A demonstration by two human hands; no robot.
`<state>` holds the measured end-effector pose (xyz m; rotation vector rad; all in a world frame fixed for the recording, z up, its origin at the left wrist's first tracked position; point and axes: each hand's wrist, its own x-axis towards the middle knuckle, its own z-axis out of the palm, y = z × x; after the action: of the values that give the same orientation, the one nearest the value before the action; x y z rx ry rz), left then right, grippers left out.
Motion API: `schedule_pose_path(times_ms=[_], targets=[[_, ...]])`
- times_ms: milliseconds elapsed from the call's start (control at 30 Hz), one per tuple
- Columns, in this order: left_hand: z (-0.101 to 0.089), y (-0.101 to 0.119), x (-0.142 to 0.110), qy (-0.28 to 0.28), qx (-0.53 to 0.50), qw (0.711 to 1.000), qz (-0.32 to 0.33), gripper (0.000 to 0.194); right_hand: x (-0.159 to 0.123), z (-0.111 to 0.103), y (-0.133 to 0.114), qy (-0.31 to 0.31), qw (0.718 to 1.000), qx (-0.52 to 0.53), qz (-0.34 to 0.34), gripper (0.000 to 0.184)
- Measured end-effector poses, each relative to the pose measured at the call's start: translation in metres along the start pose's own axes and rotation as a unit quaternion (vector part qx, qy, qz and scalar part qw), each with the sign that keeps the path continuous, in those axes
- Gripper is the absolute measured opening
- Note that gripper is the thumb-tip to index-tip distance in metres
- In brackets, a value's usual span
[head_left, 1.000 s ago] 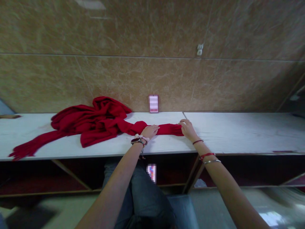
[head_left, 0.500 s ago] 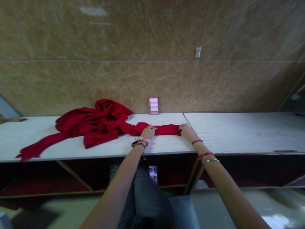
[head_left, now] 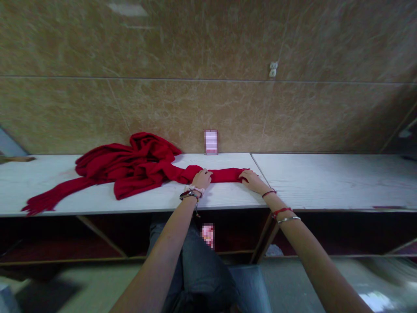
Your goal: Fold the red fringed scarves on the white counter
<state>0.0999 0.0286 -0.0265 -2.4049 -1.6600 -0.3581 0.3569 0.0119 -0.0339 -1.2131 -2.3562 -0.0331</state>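
A long red scarf (head_left: 137, 167) lies on the white tabletop (head_left: 325, 182), bunched in a heap at the left with one fringed end trailing to the far left. Its other end stretches right as a flat strip. My left hand (head_left: 202, 178) rests on that strip with fingers lying flat. My right hand (head_left: 250, 178) lies flat on the strip's right end, fingers stretched out. Both wrists wear bracelets.
A small striped box (head_left: 210, 142) stands against the brown marble wall (head_left: 208, 87) behind the scarf. A seam (head_left: 259, 169) splits the tabletop into two boards. Dark shelving runs under the table; my knees in dark trousers are below.
My right hand slid a little left along the scarf end, shortening the strip. My left hand stayed on the scarf. The heap at the left has not changed.
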Motion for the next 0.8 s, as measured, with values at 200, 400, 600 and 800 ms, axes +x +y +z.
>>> schedule_pose_path(times_ms=[200, 400, 600, 800], targets=[[0.002, 0.0, -0.002, 0.008, -0.002, 1.0, 0.002, 0.032, -0.002, -0.001, 0.006, -0.006, 0.98, -0.117, 0.162, 0.025], [0.005, 0.0, -0.004, 0.02, -0.009, 1.0, 0.009, 0.033, -0.004, -0.001, 0.012, 0.087, 0.98, -0.099, 0.151, 0.026], [0.003, 0.002, -0.005, 0.012, -0.024, 1.0, 0.008, 0.034, 0.001, -0.002, -0.006, -0.016, 0.999, -0.04, 0.018, 0.021], [0.001, 0.002, -0.005, 0.013, -0.035, 0.999, 0.0, 0.034, -0.001, -0.005, 0.003, -0.036, 0.964, -0.166, 0.203, 0.025]])
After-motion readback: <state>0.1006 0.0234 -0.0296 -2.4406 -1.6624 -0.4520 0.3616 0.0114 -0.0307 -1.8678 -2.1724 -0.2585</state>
